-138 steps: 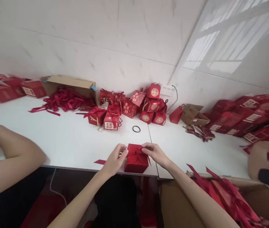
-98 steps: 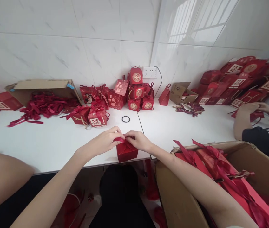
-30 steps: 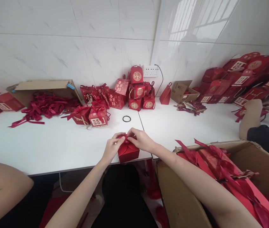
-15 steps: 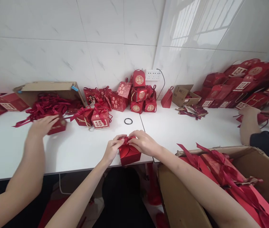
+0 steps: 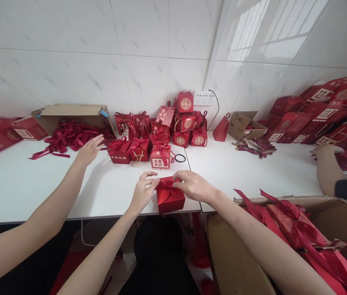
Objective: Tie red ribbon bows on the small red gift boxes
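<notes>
A small red gift box [image 5: 171, 200] with a ribbon bow [image 5: 166, 185] on top sits at the front edge of the white table, between my hands. My left hand [image 5: 144, 189] pinches the bow's left side between thumb and finger. On the right side of the bow, my right hand [image 5: 188, 184] has its thumb and fingertips closed on the ribbon. Just behind stands a red box with a white label [image 5: 160, 159], beside a black ring [image 5: 180, 158].
Another person's hand [image 5: 90, 150] hovers at left near a carton of ribbons [image 5: 72, 110]. At right, a person's hands work by stacked red boxes [image 5: 296, 123]. A large open carton [image 5: 237, 250] of red boxes stands front right. More boxes line the wall.
The neighbour's hand at left has moved right and holds no box now; more red boxes stand in the group behind my hands. My hands stay at the bow, fingers slightly shifted.
</notes>
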{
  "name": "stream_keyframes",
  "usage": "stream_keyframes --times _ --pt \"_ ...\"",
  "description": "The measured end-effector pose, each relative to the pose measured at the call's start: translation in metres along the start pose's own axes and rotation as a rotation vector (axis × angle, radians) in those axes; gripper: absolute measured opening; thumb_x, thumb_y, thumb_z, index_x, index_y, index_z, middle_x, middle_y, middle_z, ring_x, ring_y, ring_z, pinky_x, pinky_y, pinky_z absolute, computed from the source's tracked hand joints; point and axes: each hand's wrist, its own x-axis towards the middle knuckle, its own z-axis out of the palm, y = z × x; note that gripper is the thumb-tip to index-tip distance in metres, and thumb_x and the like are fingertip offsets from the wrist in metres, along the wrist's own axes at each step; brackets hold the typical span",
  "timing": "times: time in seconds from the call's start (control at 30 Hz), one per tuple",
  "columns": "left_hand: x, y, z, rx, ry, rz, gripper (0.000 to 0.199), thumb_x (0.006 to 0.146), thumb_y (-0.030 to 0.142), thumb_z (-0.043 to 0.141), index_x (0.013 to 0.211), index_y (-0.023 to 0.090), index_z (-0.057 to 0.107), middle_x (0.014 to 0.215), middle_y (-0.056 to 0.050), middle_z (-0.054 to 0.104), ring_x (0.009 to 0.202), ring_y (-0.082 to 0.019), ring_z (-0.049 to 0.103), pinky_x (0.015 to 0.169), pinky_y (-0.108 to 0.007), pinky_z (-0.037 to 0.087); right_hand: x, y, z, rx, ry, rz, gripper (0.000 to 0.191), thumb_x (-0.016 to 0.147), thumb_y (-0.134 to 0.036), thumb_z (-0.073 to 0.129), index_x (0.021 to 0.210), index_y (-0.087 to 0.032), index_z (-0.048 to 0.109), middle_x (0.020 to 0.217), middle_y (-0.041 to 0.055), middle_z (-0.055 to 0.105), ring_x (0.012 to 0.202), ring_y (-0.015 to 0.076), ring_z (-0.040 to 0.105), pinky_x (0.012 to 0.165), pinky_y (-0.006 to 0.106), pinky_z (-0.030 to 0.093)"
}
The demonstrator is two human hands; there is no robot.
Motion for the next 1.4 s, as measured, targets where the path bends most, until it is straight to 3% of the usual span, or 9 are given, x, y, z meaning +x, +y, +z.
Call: stream_keyframes --times 0.13,0.3,0.53,0.67,0.77,0.9,1.0,1.13,1.4 --pt "-0.010 0.012 -0.005 0.274 0.092 0.178 0.028 0.081 0.034 0.049 0.064 0.019 0.065 0.087 -0.005 0.053 0.082 -0.017 0.050 0.080 -0.033 0.042 0.003 -0.001 -0.004 -0.120 -0.075 -0.072 0.029 0.089 -0.007 0.036 0.070 -0.013 0.058 0.085 0.0087 0.056 0.065 0.0133 0.047 0.059 0.028 0.034" --pt "-0.033 0.020 0.005 0.271 0.075 0.193 0.020 0.086 0.032 0.044 0.079 0.019 0.058 0.083 -0.003 0.049 0.067 -0.012 0.050 0.062 -0.024 0.043 0.005 -0.004 -0.006 -0.171 -0.150 -0.080 0.027 0.089 -0.010 0.037 0.072 -0.013 0.058 0.081 0.0076 0.056 0.064 0.0135 0.048 0.058 0.028 0.033" --pt "-0.041 0.009 0.009 0.279 -0.021 0.276 0.015 0.087 0.026 0.041 0.080 0.020 0.053 0.094 -0.005 0.062 0.091 -0.018 0.053 0.080 -0.031 0.043 0.004 -0.006 -0.009 -0.037 -0.309 0.060 0.017 0.083 -0.008 0.040 0.080 -0.015 0.056 0.076 0.0061 0.056 0.055 0.0124 0.048 0.052 0.026 0.031" --pt "-0.040 0.006 0.007 0.264 -0.074 0.220 0.017 0.087 0.028 0.041 0.076 0.021 0.052 0.104 -0.006 0.062 0.091 -0.018 0.053 0.080 -0.034 0.044 0.002 -0.011 -0.008 0.250 -0.268 0.217 0.017 0.082 -0.010 0.039 0.082 -0.017 0.054 0.072 0.0027 0.059 0.056 0.0124 0.050 0.050 0.023 0.033" --pt "-0.038 0.006 0.006 0.236 -0.104 0.167 0.018 0.087 0.030 0.040 0.075 0.021 0.050 0.107 -0.006 0.061 0.089 -0.018 0.053 0.080 -0.034 0.044 0.004 -0.014 -0.007 0.451 -0.179 0.323 0.018 0.077 -0.007 0.041 0.082 -0.017 0.056 0.074 0.0027 0.062 0.062 0.0127 0.054 0.058 0.023 0.039" --pt "-0.034 0.008 0.008 0.170 -0.126 0.126 0.019 0.086 0.032 0.041 0.076 0.019 0.051 0.108 -0.006 0.059 0.085 -0.016 0.055 0.075 -0.031 0.045 0.009 -0.017 -0.004 0.622 -0.133 0.527 0.009 0.079 -0.016 0.049 0.073 -0.017 0.056 0.068 0.0016 0.062 0.058 0.0114 0.054 0.058 0.023 0.041" --pt "-0.031 0.009 0.010 0.132 -0.097 0.084 0.021 0.085 0.034 0.043 0.073 0.019 0.052 0.102 -0.005 0.059 0.082 -0.015 0.055 0.067 -0.026 0.044 0.009 -0.016 0.000 0.699 -0.139 0.632 0.003 0.078 -0.017 0.051 0.076 -0.018 0.052 0.063 -0.0015 0.059 0.056 0.0108 0.053 0.055 0.022 0.040" --pt "-0.029 0.011 0.012 0.066 -0.034 0.035 0.022 0.084 0.033 0.044 0.071 0.018 0.053 0.097 -0.006 0.057 0.084 -0.015 0.055 0.062 -0.024 0.045 0.006 -0.012 0.004 0.730 -0.136 0.659 0.021 0.070 -0.006 0.046 0.086 -0.019 0.046 0.059 -0.0059 0.052 0.053 0.0097 0.050 0.054 0.021 0.038" --pt "-0.032 0.004 0.014 -0.001 0.083 0.007 0.022 0.081 0.034 0.048 0.067 0.017 0.051 0.088 -0.004 0.049 0.080 -0.014 0.052 0.057 -0.021 0.047 0.001 -0.003 0.002 0.715 -0.201 0.610 0.020 0.066 -0.005 0.043 0.080 -0.019 0.046 0.060 -0.0052 0.049 0.054 0.0091 0.046 0.054 0.020 0.037"
